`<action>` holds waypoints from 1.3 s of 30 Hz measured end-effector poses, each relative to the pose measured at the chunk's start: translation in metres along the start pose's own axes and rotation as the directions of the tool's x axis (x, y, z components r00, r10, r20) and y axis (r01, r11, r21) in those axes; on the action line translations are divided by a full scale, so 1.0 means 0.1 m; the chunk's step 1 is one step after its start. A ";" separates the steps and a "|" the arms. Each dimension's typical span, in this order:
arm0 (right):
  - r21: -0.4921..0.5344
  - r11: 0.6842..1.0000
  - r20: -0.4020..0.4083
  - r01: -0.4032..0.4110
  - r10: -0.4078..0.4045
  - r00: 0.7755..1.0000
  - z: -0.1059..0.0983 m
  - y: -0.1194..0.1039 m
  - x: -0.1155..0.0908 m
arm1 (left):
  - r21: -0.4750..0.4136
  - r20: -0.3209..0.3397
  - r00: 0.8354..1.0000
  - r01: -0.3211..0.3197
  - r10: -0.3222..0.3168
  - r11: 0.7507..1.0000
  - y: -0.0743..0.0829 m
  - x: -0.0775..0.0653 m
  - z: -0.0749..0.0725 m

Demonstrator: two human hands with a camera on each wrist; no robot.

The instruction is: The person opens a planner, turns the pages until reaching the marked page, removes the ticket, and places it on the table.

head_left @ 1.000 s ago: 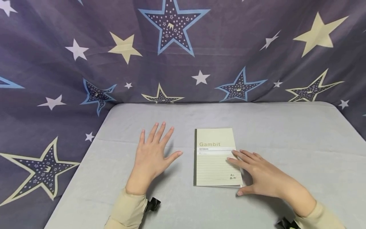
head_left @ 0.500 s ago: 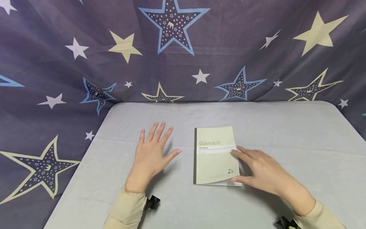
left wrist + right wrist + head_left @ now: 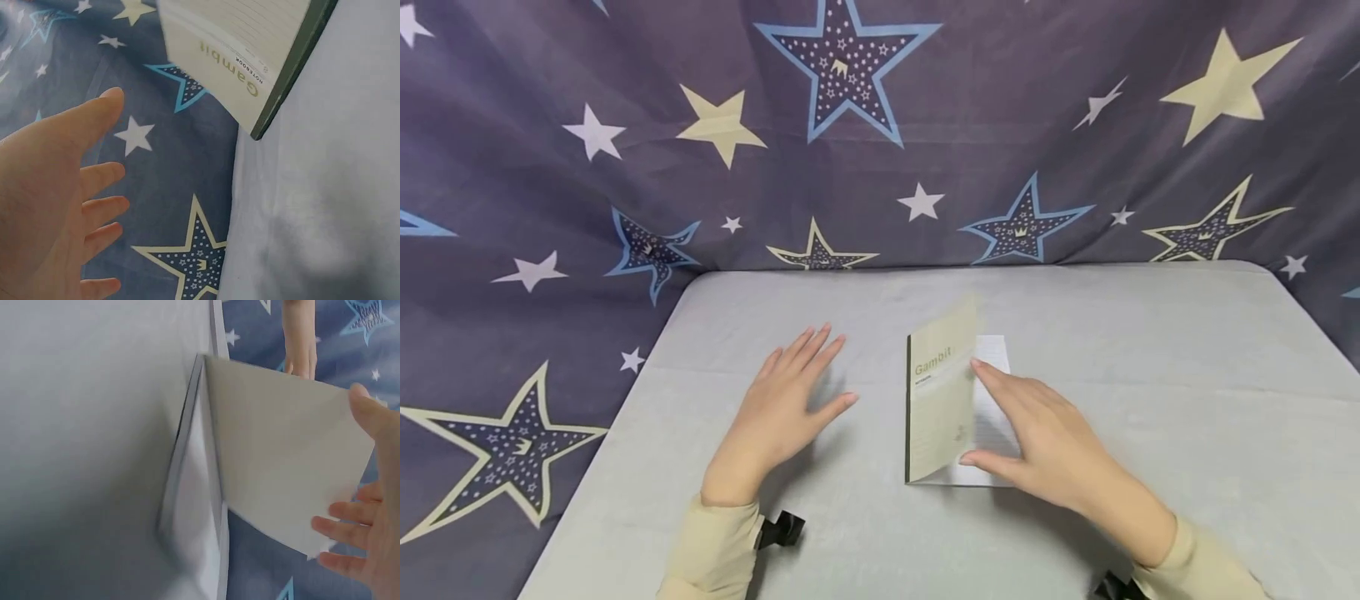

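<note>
A cream "Gambit" notebook (image 3: 942, 400) with a dark spine lies on the table, its front cover lifted steeply and lined white pages (image 3: 992, 425) showing beneath. At the cover's free edge is my right hand (image 3: 1045, 433), thumb and fingers spread apart. In the right wrist view, the fingers (image 3: 347, 531) lie against the cover's blank inner side (image 3: 281, 450), with the thumb near its edge. Left of the notebook, my left hand (image 3: 778, 408) hovers with fingers extended, holding nothing. The left wrist view has the raised cover (image 3: 231, 56) above and beside that hand (image 3: 56, 187).
Pale grey cloth covers the table (image 3: 1187, 375). A dark star-patterned curtain (image 3: 985, 83) hangs along its back and left side. Black wrist-camera mounts (image 3: 781, 529) sit at both sleeves.
The notebook's cover has swung up from nearly flat to steeply raised, baring the pages. My right hand has moved left with it; the left hand has shifted slightly left.
</note>
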State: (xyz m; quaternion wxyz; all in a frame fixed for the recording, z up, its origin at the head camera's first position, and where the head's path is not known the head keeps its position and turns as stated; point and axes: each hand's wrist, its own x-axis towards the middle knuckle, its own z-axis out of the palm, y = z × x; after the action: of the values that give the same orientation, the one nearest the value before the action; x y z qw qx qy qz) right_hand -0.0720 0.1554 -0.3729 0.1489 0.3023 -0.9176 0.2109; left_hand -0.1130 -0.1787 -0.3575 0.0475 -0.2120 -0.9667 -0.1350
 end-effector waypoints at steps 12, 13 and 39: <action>0.069 0.972 0.016 0.226 -0.228 0.974 0.39 -0.40 0.31 | -0.221 -0.077 0.997 0.005 -0.023 0.975 -0.12 -0.07 -0.12; 0.076 0.969 0.033 0.234 -0.237 0.971 0.42 -0.42 0.32 | -0.236 -0.079 0.997 0.004 -0.024 0.972 -0.12 -0.07 -0.13; 0.113 0.976 0.444 0.185 -0.216 0.870 0.50 -0.39 0.17 | -0.243 0.222 0.970 0.158 -0.104 0.957 -0.28 -0.05 0.14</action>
State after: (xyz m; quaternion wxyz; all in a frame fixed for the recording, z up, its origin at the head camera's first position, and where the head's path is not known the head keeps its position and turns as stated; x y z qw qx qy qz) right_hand -0.0688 0.0947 -0.3978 -0.0584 0.4413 -0.8831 0.1485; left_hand -0.1214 -0.2014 -0.3787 -0.0903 -0.1643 -0.9525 -0.2400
